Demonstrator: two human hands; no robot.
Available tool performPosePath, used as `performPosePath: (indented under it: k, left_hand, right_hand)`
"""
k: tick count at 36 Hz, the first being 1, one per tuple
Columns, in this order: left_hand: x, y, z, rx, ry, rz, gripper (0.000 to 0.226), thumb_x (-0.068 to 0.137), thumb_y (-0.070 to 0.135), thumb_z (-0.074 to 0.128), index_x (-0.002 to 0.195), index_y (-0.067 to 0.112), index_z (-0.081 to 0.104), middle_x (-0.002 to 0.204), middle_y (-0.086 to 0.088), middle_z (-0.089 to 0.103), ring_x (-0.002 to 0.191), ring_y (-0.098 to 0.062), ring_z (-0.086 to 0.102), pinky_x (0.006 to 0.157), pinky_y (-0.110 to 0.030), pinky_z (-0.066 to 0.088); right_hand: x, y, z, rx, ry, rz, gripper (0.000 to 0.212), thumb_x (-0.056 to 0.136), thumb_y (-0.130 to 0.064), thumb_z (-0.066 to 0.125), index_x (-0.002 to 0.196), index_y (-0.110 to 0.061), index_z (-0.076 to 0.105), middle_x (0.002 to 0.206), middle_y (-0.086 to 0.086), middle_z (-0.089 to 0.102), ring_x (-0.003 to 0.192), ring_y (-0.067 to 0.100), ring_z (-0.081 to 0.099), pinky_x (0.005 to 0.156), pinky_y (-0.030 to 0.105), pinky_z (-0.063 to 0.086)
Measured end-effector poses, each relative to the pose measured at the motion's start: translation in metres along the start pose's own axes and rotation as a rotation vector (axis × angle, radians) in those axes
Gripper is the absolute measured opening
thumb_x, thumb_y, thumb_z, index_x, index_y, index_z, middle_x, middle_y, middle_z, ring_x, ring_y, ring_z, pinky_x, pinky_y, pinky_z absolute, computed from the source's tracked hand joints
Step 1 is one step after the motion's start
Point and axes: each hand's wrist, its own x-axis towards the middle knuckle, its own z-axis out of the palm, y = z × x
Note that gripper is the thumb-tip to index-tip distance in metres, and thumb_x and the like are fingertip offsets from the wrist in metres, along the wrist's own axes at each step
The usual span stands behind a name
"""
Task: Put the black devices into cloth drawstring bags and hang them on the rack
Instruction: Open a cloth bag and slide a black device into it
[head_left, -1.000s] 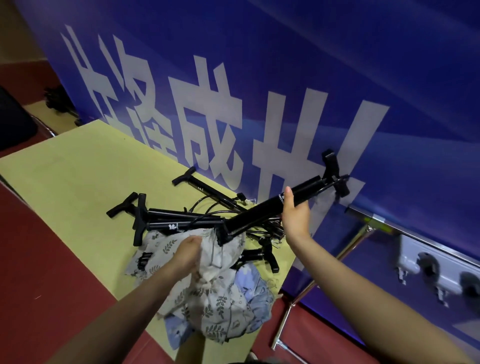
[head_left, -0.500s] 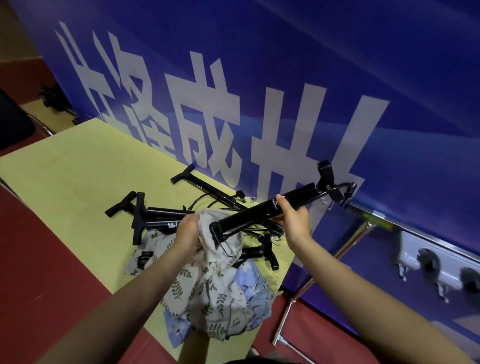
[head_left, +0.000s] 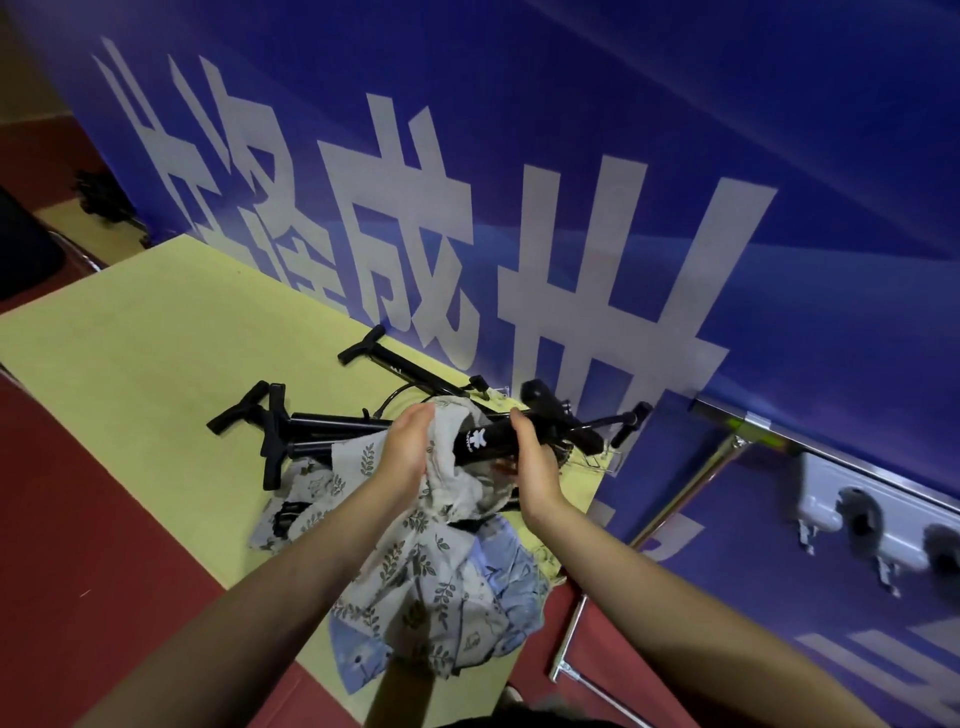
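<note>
My right hand (head_left: 535, 457) grips the barrel of a black pump-like device (head_left: 488, 441), its lower end pushed into the mouth of a leaf-print cloth bag (head_left: 415, 561). My left hand (head_left: 405, 447) holds the bag's opening up around the device. The device's handle end (head_left: 571, 421) sticks out to the right. More black devices (head_left: 311, 431) lie in a heap on the yellow table (head_left: 130, 364) behind my hands. Other cloth bags, one light blue (head_left: 498, 592), lie under the held bag.
A blue banner with white characters (head_left: 519, 208) stands right behind the table. To the right is a metal rack frame (head_left: 691, 488) with a grey fitting (head_left: 872, 514). Red floor (head_left: 78, 545) surrounds the table. A dark object (head_left: 26, 249) sits at far left.
The device has come down from a raised tilt, and its lower end has gone into the bag. My left hand lifted the bag's mouth up around it.
</note>
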Motion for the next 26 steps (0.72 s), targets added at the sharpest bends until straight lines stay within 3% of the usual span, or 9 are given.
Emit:
performPosePath:
  k: [3,7,10,12,14,17,21,26]
  left_hand:
    - [0.004,0.002,-0.01,-0.072,0.061,-0.045,0.028,0.099,0.027,0.047,0.118,0.009,0.059,0.128,-0.013,0.059,0.118,-0.029,0.055,0.108,-0.047,0.04]
    - [0.004,0.003,-0.018,-0.146,0.073,-0.048,0.046,0.095,0.035,0.05,0.128,0.004,0.056,0.126,-0.017,0.06,0.116,-0.032,0.058,0.106,-0.047,0.043]
    - [0.011,0.008,-0.022,-0.205,0.067,-0.057,0.072,0.073,0.053,0.059,0.128,0.007,0.057,0.128,-0.018,0.059,0.117,-0.033,0.057,0.106,-0.048,0.042]
    - [0.0,0.029,-0.021,-0.238,0.053,-0.042,0.05,0.087,0.047,0.054,0.115,0.005,0.062,0.119,-0.02,0.064,0.109,-0.033,0.061,0.101,-0.043,0.046]
    - [-0.011,0.049,-0.018,-0.286,-0.015,-0.013,0.038,0.101,0.037,0.042,0.108,0.007,0.063,0.111,-0.02,0.066,0.103,-0.029,0.064,0.097,-0.041,0.048]
    - [-0.017,0.069,-0.015,-0.3,-0.086,0.101,0.032,0.099,0.041,0.048,0.105,0.012,0.059,0.101,-0.013,0.071,0.094,-0.028,0.069,0.085,-0.042,0.054]
    - [-0.023,0.088,-0.016,-0.163,-0.13,0.267,0.038,0.092,0.046,0.057,0.112,0.014,0.062,0.1,-0.008,0.074,0.095,-0.029,0.07,0.086,-0.042,0.054]
    - [-0.022,0.087,-0.024,-0.064,-0.037,0.342,0.017,0.091,0.015,0.062,0.076,0.009,0.067,0.077,-0.009,0.065,0.078,-0.023,0.06,0.082,-0.037,0.049]
  right_hand:
    - [0.001,0.0,-0.001,-0.057,-0.035,-0.099,0.02,0.094,-0.031,0.058,0.088,-0.013,0.066,0.09,0.01,0.071,0.072,0.02,0.064,0.067,0.025,0.052]
    - [0.001,-0.005,0.003,-0.082,-0.15,-0.179,0.018,0.097,-0.023,0.054,0.094,-0.01,0.066,0.101,0.015,0.072,0.087,0.024,0.069,0.077,0.026,0.056]
    - [0.001,-0.01,0.012,-0.157,-0.245,-0.189,0.024,0.097,-0.025,0.055,0.101,-0.003,0.064,0.107,0.021,0.069,0.091,0.027,0.068,0.086,0.034,0.055]
    - [0.002,-0.015,0.021,-0.189,-0.295,-0.169,0.036,0.096,-0.033,0.053,0.108,0.001,0.059,0.106,0.021,0.068,0.089,0.03,0.067,0.091,0.044,0.05]
    - [0.001,-0.023,0.029,-0.222,-0.33,-0.176,0.038,0.1,-0.038,0.044,0.105,-0.004,0.06,0.092,0.013,0.07,0.082,0.027,0.066,0.085,0.042,0.052]
    - [-0.002,-0.035,0.044,-0.281,-0.41,-0.234,0.048,0.102,-0.045,0.032,0.1,-0.01,0.065,0.083,0.006,0.069,0.074,0.019,0.065,0.071,0.029,0.052]
    - [0.0,-0.047,0.061,-0.297,-0.454,-0.277,0.04,0.101,-0.043,0.036,0.095,-0.017,0.065,0.084,0.01,0.066,0.073,0.02,0.062,0.068,0.033,0.051]
    - [0.008,-0.055,0.062,-0.336,-0.493,-0.276,0.039,0.1,-0.042,0.041,0.099,-0.013,0.067,0.093,0.009,0.068,0.08,0.021,0.062,0.071,0.033,0.053]
